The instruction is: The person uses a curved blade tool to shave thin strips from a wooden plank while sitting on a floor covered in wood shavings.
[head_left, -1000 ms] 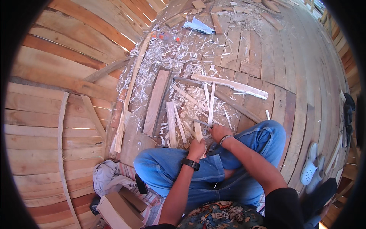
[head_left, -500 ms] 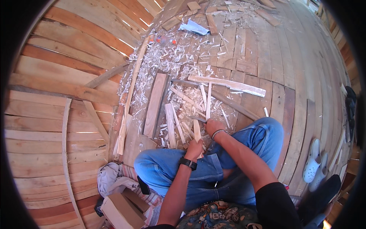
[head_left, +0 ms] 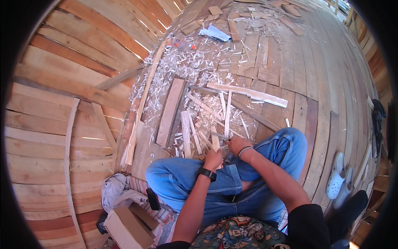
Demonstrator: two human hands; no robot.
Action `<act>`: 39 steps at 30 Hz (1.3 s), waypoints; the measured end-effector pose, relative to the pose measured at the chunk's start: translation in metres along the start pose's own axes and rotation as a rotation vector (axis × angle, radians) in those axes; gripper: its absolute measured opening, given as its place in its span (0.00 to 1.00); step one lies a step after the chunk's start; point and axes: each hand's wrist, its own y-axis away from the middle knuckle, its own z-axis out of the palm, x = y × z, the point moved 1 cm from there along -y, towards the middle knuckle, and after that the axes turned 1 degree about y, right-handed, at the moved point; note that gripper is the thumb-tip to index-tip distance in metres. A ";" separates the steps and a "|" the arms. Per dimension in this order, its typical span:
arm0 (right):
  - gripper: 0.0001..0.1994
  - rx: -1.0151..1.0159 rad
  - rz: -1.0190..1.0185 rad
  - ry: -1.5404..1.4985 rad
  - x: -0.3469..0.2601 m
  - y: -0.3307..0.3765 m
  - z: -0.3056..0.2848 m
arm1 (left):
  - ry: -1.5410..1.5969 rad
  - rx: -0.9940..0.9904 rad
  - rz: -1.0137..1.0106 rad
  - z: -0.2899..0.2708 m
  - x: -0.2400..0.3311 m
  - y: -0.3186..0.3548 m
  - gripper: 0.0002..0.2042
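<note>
My left hand [head_left: 213, 159] is closed round the lower end of a short pale wood strip [head_left: 214, 140], which points away from me over a heap of shavings. In my right hand [head_left: 239, 145] is a knife [head_left: 220, 135]; its blade lies across the strip, and the fingers wrap the handle, hiding most of it. Beyond the hands, a thin wood stick [head_left: 227, 114] lies on the shavings [head_left: 211, 103]. To the left lie a flat pale wood piece [head_left: 186, 133] and a wider brown plank [head_left: 171, 112].
A pale board [head_left: 248, 93] lies beyond the shavings. Plank walls [head_left: 49, 128] rise on the left, beside a long upright strip [head_left: 147, 95]. An open cardboard box [head_left: 128, 228] and a dark phone [head_left: 153, 199] sit by my left knee. Light clogs [head_left: 336, 178] rest at the right.
My right hand has moved slightly down and to the right, drawing the knife along the strip toward me. The whole view has shifted a little. Both holds are unchanged.
</note>
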 end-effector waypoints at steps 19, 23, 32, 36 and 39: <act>0.19 0.051 0.083 -0.080 0.001 -0.030 0.017 | 0.024 -0.021 -0.039 0.003 0.001 -0.001 0.15; 0.18 0.045 0.093 -0.081 -0.002 -0.041 0.022 | 0.047 -0.034 -0.049 0.003 0.000 -0.003 0.15; 0.20 0.097 0.076 -0.089 0.007 -0.062 0.035 | -0.084 -0.036 -0.023 0.004 0.015 0.013 0.16; 0.21 0.064 0.082 -0.236 -0.002 -0.040 -0.002 | 0.009 0.058 0.086 0.002 0.002 0.011 0.15; 0.21 0.148 -0.012 -0.522 0.003 -0.026 -0.022 | 0.019 0.102 0.251 0.000 0.010 0.039 0.13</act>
